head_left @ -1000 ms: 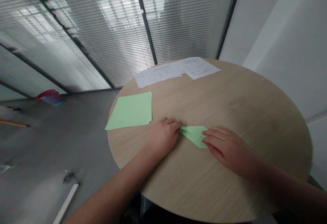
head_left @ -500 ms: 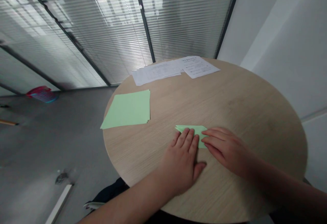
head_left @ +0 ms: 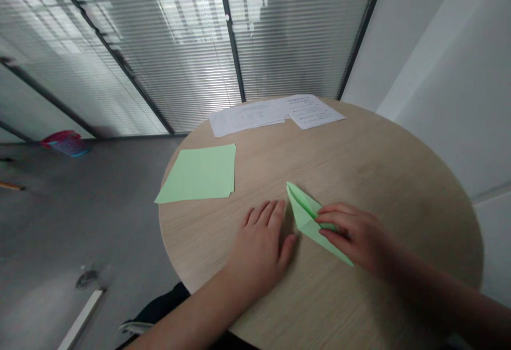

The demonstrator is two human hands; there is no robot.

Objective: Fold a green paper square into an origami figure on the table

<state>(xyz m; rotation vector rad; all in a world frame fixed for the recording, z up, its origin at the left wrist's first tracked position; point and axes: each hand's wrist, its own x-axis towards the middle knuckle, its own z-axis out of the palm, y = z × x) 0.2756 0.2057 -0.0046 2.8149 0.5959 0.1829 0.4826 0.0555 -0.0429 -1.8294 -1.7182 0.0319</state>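
Note:
A folded light-green paper (head_left: 304,213), long and pointed, lies on the round wooden table (head_left: 383,169) with its tip toward the far side. My right hand (head_left: 353,235) rests on its near half, fingers stretched flat and pressing it down. My left hand (head_left: 261,243) lies flat on the table just left of the paper, fingers together and extended, thumb almost touching the paper's edge. It holds nothing.
A stack of square light-green sheets (head_left: 199,173) lies at the table's left edge. Printed white papers (head_left: 271,113) lie at the far edge. Behind stands a glass wall with blinds; a red and blue basket (head_left: 66,142) sits on the grey floor at left.
The folded paper has turned from lying sideways to pointing away and now shows longer. My left hand has slid off it to the table on its left.

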